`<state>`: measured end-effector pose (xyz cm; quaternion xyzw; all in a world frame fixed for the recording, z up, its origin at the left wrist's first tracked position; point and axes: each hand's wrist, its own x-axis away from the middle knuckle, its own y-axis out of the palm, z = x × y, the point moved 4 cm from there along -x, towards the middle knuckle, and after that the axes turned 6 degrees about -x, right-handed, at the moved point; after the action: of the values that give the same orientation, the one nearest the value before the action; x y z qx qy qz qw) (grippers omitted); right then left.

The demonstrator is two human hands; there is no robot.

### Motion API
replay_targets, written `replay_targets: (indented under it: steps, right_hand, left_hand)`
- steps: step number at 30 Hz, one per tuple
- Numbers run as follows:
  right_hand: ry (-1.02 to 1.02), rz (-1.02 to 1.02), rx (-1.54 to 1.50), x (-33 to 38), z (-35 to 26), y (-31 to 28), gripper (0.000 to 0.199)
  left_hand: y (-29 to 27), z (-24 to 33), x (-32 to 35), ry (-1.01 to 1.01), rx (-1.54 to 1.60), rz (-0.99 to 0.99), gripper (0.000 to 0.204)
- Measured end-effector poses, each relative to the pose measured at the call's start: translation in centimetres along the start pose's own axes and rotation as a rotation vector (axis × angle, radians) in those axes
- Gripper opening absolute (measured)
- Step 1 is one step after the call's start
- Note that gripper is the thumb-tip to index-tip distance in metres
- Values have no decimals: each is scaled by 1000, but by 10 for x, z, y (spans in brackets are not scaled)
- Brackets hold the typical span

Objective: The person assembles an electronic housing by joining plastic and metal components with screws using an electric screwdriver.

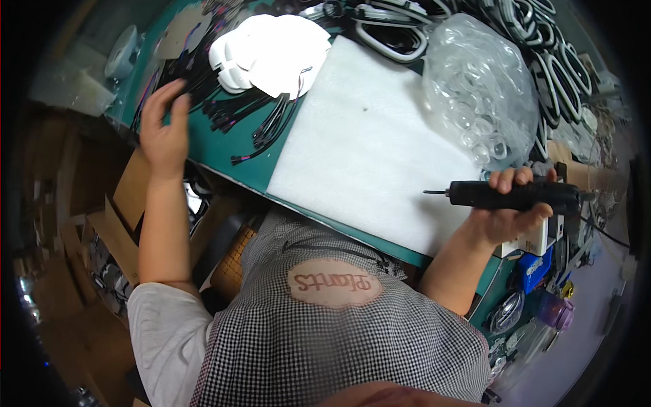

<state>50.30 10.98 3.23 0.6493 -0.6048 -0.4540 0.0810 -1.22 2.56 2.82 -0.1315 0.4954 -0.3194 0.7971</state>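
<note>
- Gripping the black power screwdriver [519,196] in my right hand [505,217], fingers wrapped around its barrel, with the bit pointing left over the white foam sheet [366,142].
- I am holding it level just above the right edge of the table [230,146], near the bag of clear plastic rings [481,88].
- The tool is looking stiff and fairly heavy to me, so I am taking it around the thick middle of the body, not near the thin bit.
- I am reaching my left hand [165,129] out to the bundle of black cables [224,102] at the far left of the table, fingers spread and resting on them, not closed around any.
- The cables are looking light and floppy, likely to tangle; I am judging that the plug ends give the best hold.
- White discs [271,54] are lying just beside the cables.
</note>
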Motion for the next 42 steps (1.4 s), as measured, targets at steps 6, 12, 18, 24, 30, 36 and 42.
replay_targets:
  steps: [6, 12, 18, 24, 30, 36, 42]
  right_hand:
    - [31, 79, 22, -7, 5, -13, 72]
    - [7, 85, 6, -9, -2, -16, 75]
    - [-20, 78, -1, -10, -6, -14, 75]
    - [-30, 34, -27, -9, -10, -13, 70]
    - [-18, 64, -37, -8, -11, -18, 70]
    - [10, 69, -150, -11, -18, -28, 71]
    - [148, -54, -506, -23, -22, -32, 71]
  left_hand:
    - [128, 148, -64, 414, 47, -234, 29]
    - [246, 193, -118, 218, -415, -639, 51]
    - [251, 176, -161, 485, 107, -578, 47]
    - [237, 164, -209, -9, -183, -626, 48]
    - [180, 186, -195, -65, -2, -485, 38]
    - [148, 225, -115, 512, 440, -443, 32]
    - [136, 227, 36, 1113, 199, -432, 41]
